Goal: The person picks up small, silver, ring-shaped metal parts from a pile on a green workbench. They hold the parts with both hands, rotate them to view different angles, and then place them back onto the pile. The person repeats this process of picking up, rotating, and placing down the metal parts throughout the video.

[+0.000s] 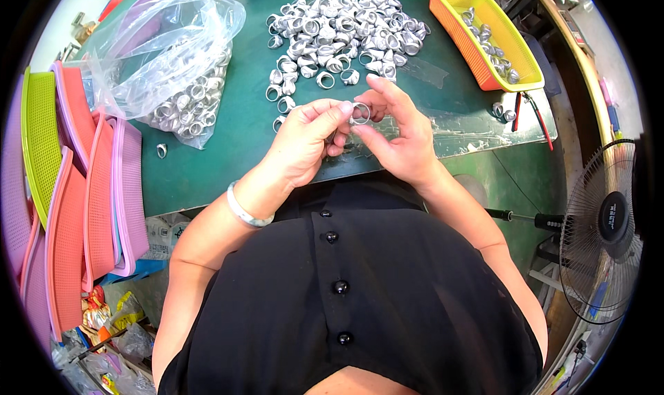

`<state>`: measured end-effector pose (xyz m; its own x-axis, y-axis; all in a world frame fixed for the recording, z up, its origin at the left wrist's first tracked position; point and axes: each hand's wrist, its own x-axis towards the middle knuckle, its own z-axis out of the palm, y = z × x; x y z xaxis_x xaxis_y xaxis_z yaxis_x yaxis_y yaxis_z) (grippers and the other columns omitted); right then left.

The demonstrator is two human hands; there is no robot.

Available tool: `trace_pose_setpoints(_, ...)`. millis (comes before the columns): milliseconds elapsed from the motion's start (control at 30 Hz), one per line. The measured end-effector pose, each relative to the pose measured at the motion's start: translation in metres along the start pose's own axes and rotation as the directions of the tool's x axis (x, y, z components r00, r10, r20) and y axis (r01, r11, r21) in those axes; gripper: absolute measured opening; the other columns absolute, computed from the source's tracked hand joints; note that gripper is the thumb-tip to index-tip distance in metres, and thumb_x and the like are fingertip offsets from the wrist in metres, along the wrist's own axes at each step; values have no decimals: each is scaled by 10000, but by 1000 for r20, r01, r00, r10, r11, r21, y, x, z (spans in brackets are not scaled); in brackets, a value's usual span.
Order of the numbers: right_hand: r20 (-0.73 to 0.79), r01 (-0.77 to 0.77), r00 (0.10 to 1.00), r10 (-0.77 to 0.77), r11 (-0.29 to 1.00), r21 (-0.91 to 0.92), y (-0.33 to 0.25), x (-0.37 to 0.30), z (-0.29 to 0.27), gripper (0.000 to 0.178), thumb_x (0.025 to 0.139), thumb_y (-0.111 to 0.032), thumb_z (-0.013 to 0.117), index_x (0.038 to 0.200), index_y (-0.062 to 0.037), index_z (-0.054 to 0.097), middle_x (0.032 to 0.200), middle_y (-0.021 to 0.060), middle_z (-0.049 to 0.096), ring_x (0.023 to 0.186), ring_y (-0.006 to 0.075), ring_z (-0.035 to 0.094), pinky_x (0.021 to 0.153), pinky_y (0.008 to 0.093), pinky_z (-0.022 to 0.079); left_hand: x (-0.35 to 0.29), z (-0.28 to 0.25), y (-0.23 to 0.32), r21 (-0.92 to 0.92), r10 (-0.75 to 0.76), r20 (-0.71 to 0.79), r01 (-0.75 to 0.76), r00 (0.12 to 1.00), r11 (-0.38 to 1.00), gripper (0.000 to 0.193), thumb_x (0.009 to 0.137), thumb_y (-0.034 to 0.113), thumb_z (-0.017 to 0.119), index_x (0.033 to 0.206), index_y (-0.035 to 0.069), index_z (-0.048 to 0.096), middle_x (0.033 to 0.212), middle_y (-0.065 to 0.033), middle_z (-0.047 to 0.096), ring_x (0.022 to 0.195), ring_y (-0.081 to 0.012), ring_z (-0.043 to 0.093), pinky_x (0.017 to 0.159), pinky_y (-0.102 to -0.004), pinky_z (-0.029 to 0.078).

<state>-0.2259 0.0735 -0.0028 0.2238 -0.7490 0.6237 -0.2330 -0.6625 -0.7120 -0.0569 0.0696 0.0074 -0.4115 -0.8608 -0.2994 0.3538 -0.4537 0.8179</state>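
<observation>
Between my two hands, just above the table's near edge, I hold a silver-coloured ring [360,113]. My left hand [309,133] pinches its left side between thumb and finger. On the other side the thumb and fingers of my right hand [401,135] close round the same ring, hiding part of its rim. Beyond my hands a large heap of similar rings [339,32] lies on the green table [200,180]. A few loose rings trail from the heap toward my left hand.
At the left stands a clear plastic bag [173,21] of rings, beside stacked coloured baskets [97,208]. A yellow-and-orange basket [456,42] holding rings sits at the far right, near red-handled pliers [538,122]. A fan [609,215] is right of the table.
</observation>
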Motion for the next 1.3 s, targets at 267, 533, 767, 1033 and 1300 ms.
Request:
trace_pose_setpoints(267,7,-57,998,56,996,76,3,-1,-1,625,702,34,675,1265,-58,420,965,82,609,764,130,577,657,246,465,1,-2,0,-44,-7,25,8,1000,999,208,882,247,544,916,54,614,711,24,534,601,-58,459,533,-176,374)
trace_pose_setpoints(533,17,-55,998,54,995,79,4,-1,-3,617,704,40,665,1264,-56,423,993,85,614,767,128,577,649,247,462,1,-8,0,-89,-33,110,43,993,995,207,897,221,518,989,52,595,757,2,575,609,-64,492,546,-177,396)
trace_pose_setpoints(767,3,-58,998,59,983,171,5,-3,0,596,732,54,633,1272,-41,400,1005,105,605,777,135,586,668,251,471,-1,-3,1,-121,24,126,-8,992,993,242,894,108,498,1120,37,547,870,-19,597,680,-68,525,627,-198,448)
trace_pose_setpoints(1033,-34,-57,997,68,966,253,5,-3,1,628,743,78,620,1298,-30,348,1067,136,551,819,147,586,720,267,481,0,-6,-3,-146,115,196,-87,974,985,303,872,27,498,1174,29,519,1010,-42,576,815,-87,531,740,-227,457)
trace_pose_setpoints(1300,-30,-57,997,67,961,271,6,-3,1,671,722,94,632,1308,-31,330,1069,138,539,862,155,581,746,273,482,1,-4,-5,-152,129,162,-104,978,983,328,838,0,547,1165,26,526,1028,-41,572,867,-95,536,755,-229,446)
